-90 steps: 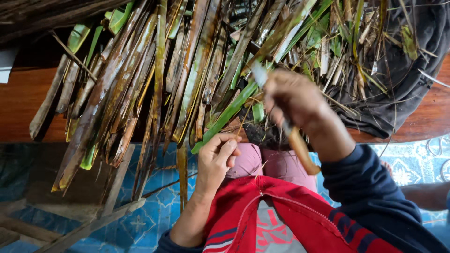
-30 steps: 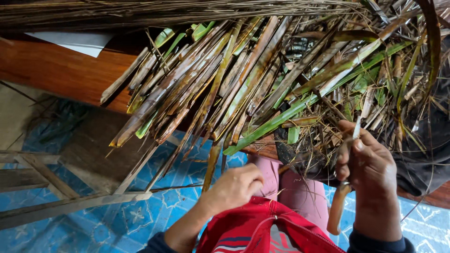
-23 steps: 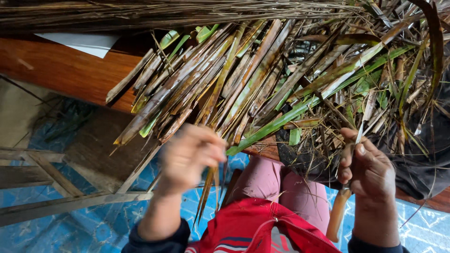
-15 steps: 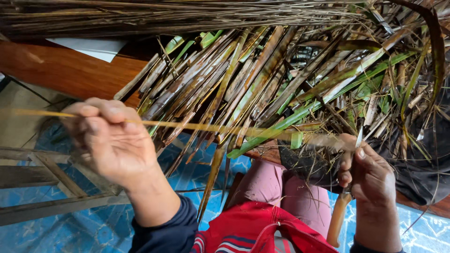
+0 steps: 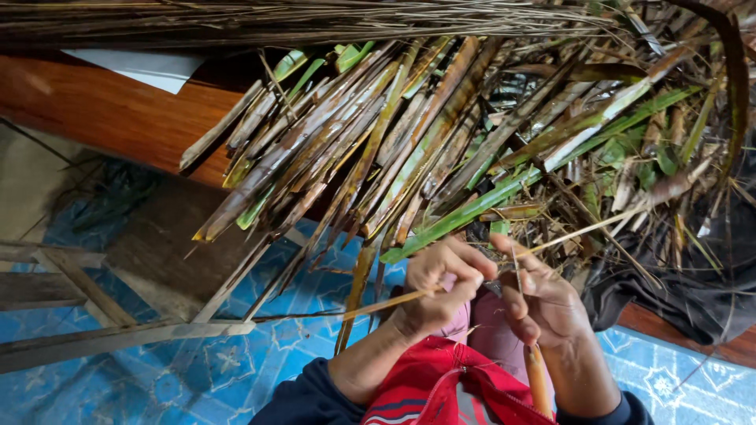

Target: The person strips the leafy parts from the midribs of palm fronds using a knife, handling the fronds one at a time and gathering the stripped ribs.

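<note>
My left hand (image 5: 442, 285) pinches a thin yellowish leaf rib (image 5: 386, 302) that sticks out to the left. My right hand (image 5: 543, 301) grips a knife with a wooden handle (image 5: 538, 379); its small blade (image 5: 516, 264) points up beside the rib. Both hands meet over my lap, above a red cloth (image 5: 441, 387). Right above them lies a heap of long green and brown palm leaf strips (image 5: 409, 142).
A reddish wooden bench edge (image 5: 118, 118) carries the leaves. A bundle of thin dry ribs (image 5: 276, 20) runs along the top. Dark cloth (image 5: 693, 283) lies at the right. Wooden slats (image 5: 94, 338) rest on blue patterned flooring (image 5: 236, 362) at the left.
My left hand, which had swung far out to the left pulling a long rib, has come back next to the right hand. The right hand and knife stayed near the lap.
</note>
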